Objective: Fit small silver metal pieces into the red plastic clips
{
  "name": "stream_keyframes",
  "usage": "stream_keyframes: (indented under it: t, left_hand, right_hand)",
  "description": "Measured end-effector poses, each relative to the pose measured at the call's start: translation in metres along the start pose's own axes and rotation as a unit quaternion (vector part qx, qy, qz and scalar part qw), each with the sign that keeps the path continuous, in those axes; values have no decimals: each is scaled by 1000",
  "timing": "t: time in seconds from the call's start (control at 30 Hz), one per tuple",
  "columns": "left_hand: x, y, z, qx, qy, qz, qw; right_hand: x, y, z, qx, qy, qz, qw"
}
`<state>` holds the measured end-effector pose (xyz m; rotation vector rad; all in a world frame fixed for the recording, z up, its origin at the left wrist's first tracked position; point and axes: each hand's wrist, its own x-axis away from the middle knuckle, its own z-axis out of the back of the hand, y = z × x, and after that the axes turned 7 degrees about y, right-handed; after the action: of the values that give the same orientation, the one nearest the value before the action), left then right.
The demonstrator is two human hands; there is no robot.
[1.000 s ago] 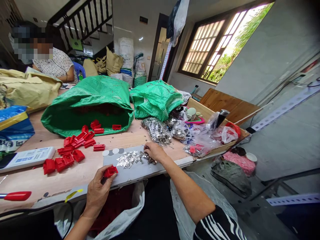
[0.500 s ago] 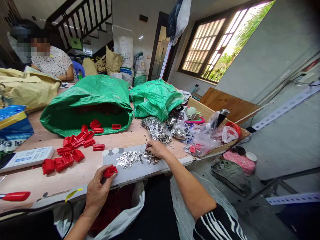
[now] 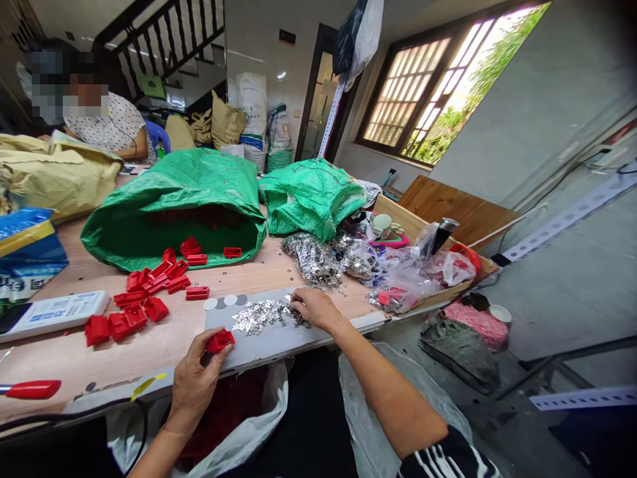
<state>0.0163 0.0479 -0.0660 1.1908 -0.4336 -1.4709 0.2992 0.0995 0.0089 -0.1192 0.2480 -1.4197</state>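
My left hand (image 3: 196,372) grips a red plastic part (image 3: 220,341) between thumb and fingers at the table's front edge. Small silver metal pieces (image 3: 256,317) lie in a pile on a grey mat (image 3: 283,342). At the right end of that pile, my right hand (image 3: 313,307) has its fingertips pinched together among darker pieces; whatever they hold is too small to make out. Several loose red parts (image 3: 134,318) are heaped to the left, before the mouth of a green sack (image 3: 174,192).
Plastic bags of metal pieces (image 3: 311,259) and a wooden tray (image 3: 450,292) of clutter stand to the right. A second green sack (image 3: 313,192) lies behind. At left are a white box (image 3: 62,313) and a red-handled tool (image 3: 34,390). Another person (image 3: 112,126) sits far left.
My right hand has shifted slightly down at the metal pieces, with its forearm swung a little to the right. My left hand still holds the red part in nearly the same place.
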Motion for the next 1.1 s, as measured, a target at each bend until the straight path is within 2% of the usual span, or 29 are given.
stream_keyframes:
  t: [0.23,0.73,1.1]
  left_hand:
    - [0,-1,-1,5,-6,10,1000]
    - [0,1,0,11,-3,5,1000]
    - [1,-1,-1,14,-5,6,1000]
  right_hand:
    - [-2,-3,2,-4,-24,-1,1000]
    - [-14,-2,-4,57,-20,-27,998]
    - [-18,-3,3,65,-43,-9,997]
